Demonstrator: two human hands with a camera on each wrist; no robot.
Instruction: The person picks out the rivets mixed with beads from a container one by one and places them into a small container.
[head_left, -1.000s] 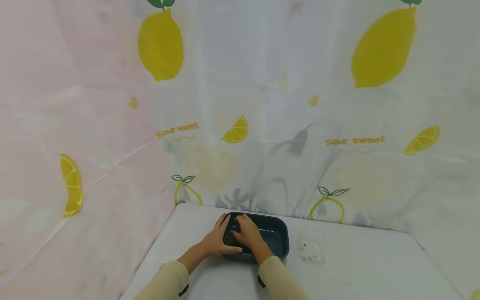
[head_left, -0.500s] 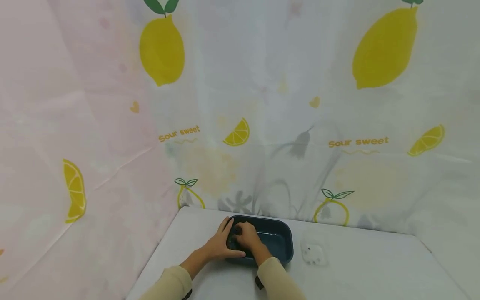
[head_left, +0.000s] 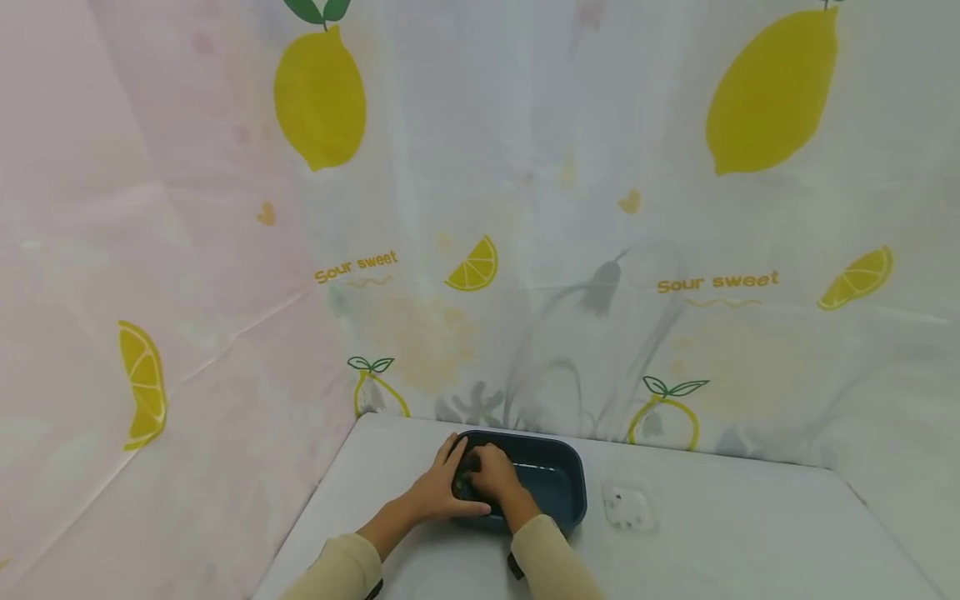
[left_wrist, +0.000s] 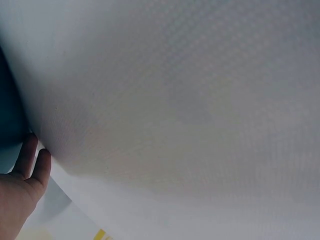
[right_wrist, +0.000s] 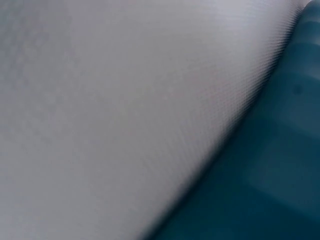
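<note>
A dark blue rectangular dish point(head_left: 558, 487) stands on the white table, seen in the head view. My left hand point(head_left: 433, 493) spans its left end, the thumb lying along the front rim and the straight fingers up the left side. In the left wrist view two fingers point(left_wrist: 41, 167) show close by the blue wall. Inside the dish's left part, my right hand point(head_left: 495, 475) has its fingers curled on a small dark thing point(head_left: 471, 463), mostly hidden; I cannot tell its kind. Something greenish point(head_left: 461, 483) shows just below it, between the two hands.
A clear, shallow plastic piece with dark specks point(head_left: 628, 508) lies on the table right of the dish. Behind the white table point(head_left: 720, 533) hangs a lemon-print curtain point(head_left: 525, 333), which also closes off the left side.
My right hand's fingers have curled in closer around the small dark thing, which showed more plainly half a second ago. The left hand keeps its place on the dish. The head view has shifted slightly.
</note>
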